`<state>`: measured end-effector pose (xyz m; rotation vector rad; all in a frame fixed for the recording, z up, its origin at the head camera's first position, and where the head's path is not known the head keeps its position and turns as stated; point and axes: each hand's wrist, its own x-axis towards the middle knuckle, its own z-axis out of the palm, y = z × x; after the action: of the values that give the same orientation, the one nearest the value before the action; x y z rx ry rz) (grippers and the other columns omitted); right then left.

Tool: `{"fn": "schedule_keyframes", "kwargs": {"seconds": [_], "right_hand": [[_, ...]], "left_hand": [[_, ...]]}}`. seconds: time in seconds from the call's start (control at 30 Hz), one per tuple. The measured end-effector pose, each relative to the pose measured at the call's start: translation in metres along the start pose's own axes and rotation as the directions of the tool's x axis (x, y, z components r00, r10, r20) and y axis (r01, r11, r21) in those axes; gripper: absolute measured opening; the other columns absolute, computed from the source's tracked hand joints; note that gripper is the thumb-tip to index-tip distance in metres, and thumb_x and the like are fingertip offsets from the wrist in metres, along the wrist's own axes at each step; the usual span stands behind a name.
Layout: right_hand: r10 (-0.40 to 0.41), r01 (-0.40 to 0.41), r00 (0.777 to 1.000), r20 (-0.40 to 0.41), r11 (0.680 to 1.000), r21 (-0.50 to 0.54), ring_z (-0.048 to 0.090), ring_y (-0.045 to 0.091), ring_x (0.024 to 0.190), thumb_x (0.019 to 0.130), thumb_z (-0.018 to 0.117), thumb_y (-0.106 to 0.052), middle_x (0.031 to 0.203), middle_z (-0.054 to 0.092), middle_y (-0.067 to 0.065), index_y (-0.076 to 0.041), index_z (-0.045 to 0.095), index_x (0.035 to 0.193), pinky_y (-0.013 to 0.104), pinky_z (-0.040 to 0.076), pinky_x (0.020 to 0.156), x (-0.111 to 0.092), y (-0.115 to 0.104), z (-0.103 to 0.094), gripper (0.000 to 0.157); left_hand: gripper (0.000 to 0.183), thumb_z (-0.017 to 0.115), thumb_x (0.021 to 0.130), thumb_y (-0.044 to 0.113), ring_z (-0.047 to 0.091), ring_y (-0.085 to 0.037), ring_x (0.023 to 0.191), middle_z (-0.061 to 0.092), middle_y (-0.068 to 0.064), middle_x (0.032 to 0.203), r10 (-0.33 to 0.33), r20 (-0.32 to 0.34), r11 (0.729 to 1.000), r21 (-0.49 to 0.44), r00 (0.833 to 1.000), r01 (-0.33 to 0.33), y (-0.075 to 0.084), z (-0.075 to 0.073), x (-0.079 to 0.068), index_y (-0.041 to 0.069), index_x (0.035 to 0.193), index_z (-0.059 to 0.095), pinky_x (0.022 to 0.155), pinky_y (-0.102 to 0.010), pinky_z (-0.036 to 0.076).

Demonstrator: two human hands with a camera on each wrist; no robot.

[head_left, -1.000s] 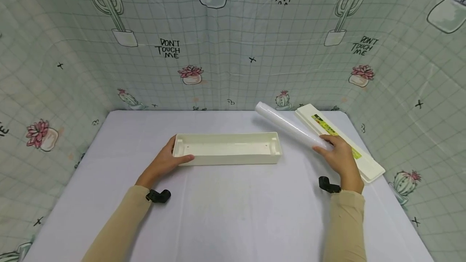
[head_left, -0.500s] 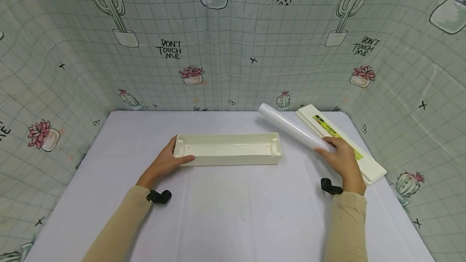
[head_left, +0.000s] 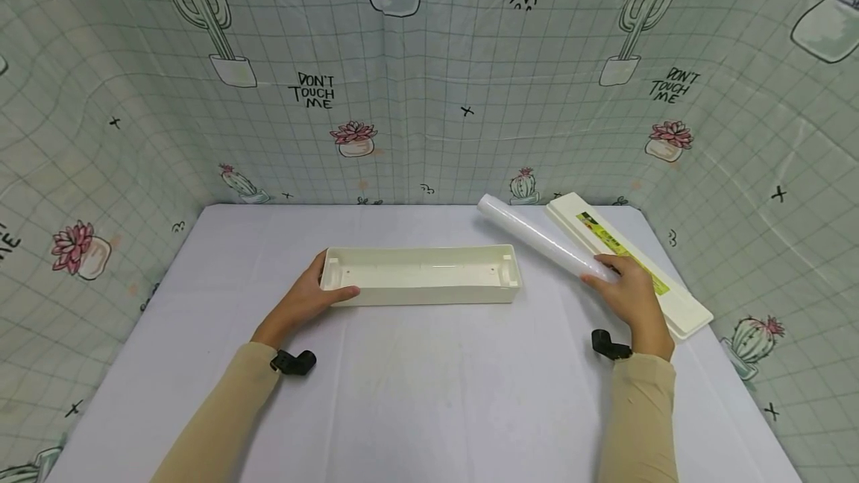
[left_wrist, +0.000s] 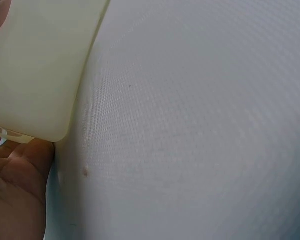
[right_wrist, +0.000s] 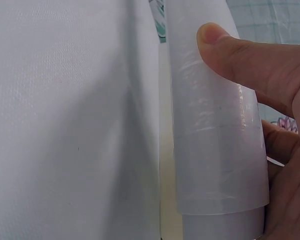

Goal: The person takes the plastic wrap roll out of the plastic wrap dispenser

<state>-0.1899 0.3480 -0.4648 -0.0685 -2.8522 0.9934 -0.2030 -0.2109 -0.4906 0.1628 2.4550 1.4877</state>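
An open cream plastic box, long and shallow, sits mid-table in the head view with nothing inside it. My left hand grips its left end, thumb along the front wall and fingers behind the end. The left wrist view shows the box wall close up beside that hand. On the right, my right hand holds a roll of clear plastic wrap near its lower end. In the right wrist view the thumb lies across the wrap roll, whose core sticks out below the film.
Beside the roll lies a long cream lid with a yellow-green label, slanted along the table's right edge. A white cloth covers the table. Behind it hangs a green checked curtain with printed cactus plants.
The far end of the wrap roll has dipped slightly in the head view. Both hands keep their holds, and the box stays in place.
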Motion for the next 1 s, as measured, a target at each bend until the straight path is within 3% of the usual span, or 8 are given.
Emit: {"fn": "schedule_keyframes", "kwargs": {"seconds": [1.0], "right_hand": [[0.016,-0.016,1.0,0.02,1.0,-0.018,0.047,0.052,0.133,0.095,0.075,-0.035,0.14,0.054,0.035,0.006,0.059,0.138,0.065,0.036,0.11,-0.0004,0.0082,0.0008,0.061]], "left_hand": [[0.107,0.08,0.088,0.042,0.041,-0.038,0.143,0.038,-0.019,0.159,0.014,0.003,1.0,0.002,1.0,-0.014,-0.0007,-0.0001,-0.0003,0.011,0.166,0.012,0.118,-0.06,0.031]]}}
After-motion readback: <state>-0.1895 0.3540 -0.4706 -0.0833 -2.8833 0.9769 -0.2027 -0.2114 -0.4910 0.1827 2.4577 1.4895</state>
